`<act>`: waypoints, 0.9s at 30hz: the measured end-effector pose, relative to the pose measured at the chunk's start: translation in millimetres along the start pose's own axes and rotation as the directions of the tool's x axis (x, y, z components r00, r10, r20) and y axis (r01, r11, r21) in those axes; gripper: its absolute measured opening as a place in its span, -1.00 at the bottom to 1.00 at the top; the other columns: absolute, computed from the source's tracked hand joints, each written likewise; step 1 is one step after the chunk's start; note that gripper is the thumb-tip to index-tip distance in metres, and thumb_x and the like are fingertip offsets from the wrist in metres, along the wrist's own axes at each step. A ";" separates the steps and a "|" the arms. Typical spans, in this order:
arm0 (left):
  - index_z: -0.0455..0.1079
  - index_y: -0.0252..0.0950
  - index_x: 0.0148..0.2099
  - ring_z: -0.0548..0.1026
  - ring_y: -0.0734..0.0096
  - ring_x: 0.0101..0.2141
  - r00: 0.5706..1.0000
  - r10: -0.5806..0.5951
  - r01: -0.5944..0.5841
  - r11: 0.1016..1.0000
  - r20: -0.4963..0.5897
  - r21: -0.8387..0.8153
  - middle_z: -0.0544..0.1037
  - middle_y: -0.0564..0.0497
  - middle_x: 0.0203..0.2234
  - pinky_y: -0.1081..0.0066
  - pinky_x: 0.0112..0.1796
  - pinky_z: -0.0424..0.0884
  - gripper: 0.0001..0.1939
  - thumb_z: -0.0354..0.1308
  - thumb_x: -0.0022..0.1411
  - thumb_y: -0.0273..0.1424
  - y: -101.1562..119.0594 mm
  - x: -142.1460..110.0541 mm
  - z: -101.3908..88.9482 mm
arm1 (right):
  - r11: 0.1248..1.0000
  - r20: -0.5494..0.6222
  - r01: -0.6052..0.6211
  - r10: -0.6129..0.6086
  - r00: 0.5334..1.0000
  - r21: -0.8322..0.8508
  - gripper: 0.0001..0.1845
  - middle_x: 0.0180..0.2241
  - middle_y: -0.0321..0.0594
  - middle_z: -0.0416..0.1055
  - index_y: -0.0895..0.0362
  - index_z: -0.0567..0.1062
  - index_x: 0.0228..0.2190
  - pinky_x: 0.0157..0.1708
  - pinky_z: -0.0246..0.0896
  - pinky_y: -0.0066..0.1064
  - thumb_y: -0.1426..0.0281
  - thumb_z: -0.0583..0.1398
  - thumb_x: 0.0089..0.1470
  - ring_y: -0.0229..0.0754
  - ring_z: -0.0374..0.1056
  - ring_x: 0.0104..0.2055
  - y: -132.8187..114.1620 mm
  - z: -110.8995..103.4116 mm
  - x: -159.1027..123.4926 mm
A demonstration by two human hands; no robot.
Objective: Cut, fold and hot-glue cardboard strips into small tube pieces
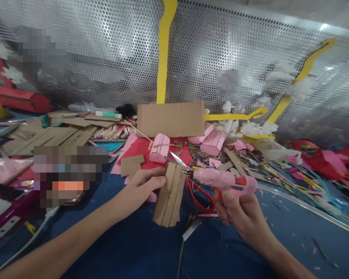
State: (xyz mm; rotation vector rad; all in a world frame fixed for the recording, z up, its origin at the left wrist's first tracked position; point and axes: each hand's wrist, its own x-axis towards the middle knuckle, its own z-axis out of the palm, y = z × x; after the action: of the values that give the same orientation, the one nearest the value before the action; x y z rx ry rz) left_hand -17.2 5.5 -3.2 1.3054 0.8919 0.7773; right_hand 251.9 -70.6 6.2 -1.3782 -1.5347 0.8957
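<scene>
My left hand grips the left edge of a brown cardboard piece, thumb on its face. Long fold or score lines run down this cardboard, and it is held tilted above the blue table. In my right hand is a pink glue gun, pointing left. Its metal nozzle lies at the upper right edge of the cardboard; whether glue is coming out I cannot tell. Red-handled scissors lie behind the cardboard and below the glue gun, blades partly showing. A small pink folded box sits just beyond.
A larger cardboard panel stands against the perforated metal wall. Cardboard sheets are piled at the left. Sticks and scraps litter the right side. A white cable crosses the blue table at the lower left.
</scene>
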 end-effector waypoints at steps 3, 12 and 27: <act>0.57 -0.21 0.17 0.53 0.23 -0.18 1.000 0.006 -0.006 1.000 -0.001 0.016 0.67 -0.06 -0.16 0.49 -0.37 0.37 -0.57 0.22 0.34 -0.18 0.7 -0.3 0.6 | 1.000 -0.013 0.008 -0.008 1.000 -0.009 -0.28 -0.71 -0.36 0.13 0.07 0.27 -0.66 -0.61 -0.12 -0.40 -0.16 0.05 0.32 -0.31 0.02 -0.63 2.0 -0.4 0.4; 0.56 -0.18 0.19 0.53 0.24 -0.19 0.999 0.032 -0.032 0.999 0.000 0.026 0.66 -0.06 -0.20 0.49 -0.37 0.37 -0.56 0.23 0.34 -0.18 -2.4 -1.9 -0.5 | 0.999 -0.021 0.034 -0.034 0.999 -0.006 -0.27 -0.72 -0.35 0.14 0.08 0.26 -0.67 -0.60 -0.13 -0.39 -0.15 0.03 0.35 -0.33 0.03 -0.65 3.6 -1.1 2.4; 0.59 -0.21 0.15 0.45 0.34 -0.32 0.999 0.047 -0.046 0.998 -0.006 0.051 0.61 -0.02 -0.30 0.52 -0.42 0.28 -0.57 0.23 0.33 -0.16 -2.6 -0.2 -0.7 | 1.000 -0.001 0.016 -0.016 1.000 0.013 -0.28 -0.70 -0.37 0.12 0.07 0.27 -0.65 -0.60 -0.13 -0.39 -0.18 0.05 0.32 -0.32 0.02 -0.63 -0.4 -0.6 1.2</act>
State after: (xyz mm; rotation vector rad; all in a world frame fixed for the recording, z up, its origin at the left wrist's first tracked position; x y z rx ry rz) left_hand -17.9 5.4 -5.8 1.3731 0.8951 0.8009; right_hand 252.2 -69.5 7.0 -1.3550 -1.5344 0.8946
